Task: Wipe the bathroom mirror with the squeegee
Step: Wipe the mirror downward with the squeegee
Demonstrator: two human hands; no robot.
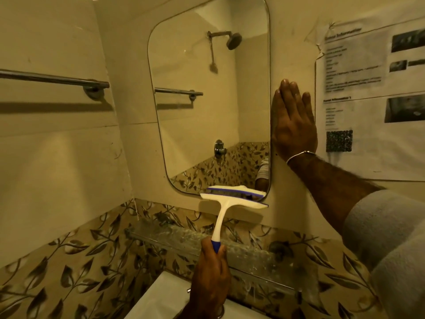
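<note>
The mirror [207, 100] fills the wall ahead, its lower corner at about six o'clock of the glass. The right hand [293, 120] lies flat, fingers straight, on the wall at the mirror's three o'clock edge. The left hand [210, 277] has its grip closed round the handle of the squeegee [232, 199], whose blade sits at the bottom right corner. Risk: the blade may slip off the rounded edge and leave a streak, or drip onto the glass shelf [195, 240] below.

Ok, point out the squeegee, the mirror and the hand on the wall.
squeegee [232, 199]: head view, white head by the blade.
mirror [207, 116]: head view, middle of the glass.
right hand [293, 125]: head view, back of the hand.
</note>
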